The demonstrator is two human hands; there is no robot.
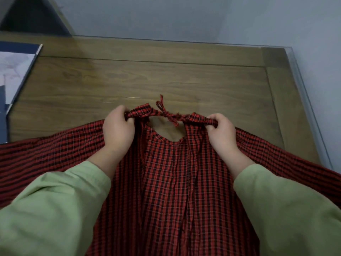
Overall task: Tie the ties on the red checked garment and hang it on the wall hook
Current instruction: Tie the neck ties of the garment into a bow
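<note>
The red checked garment [166,172] lies spread over the near part of the wooden table [147,78], its neck opening facing away from me. The two thin neck ties [167,114] are knotted together in a bow between my hands. My left hand [118,128] pinches the left shoulder edge of the garment. On the other side, my right hand [220,130] pinches the right shoulder edge. Both hold the neckline slightly raised and stretched. No wall hook is in view.
A dark blue and white book or folder [16,71] lies at the table's left edge. A glass sheet covers the tabletop, its corner [289,50] at the back right. A grey wall [184,17] stands behind the table.
</note>
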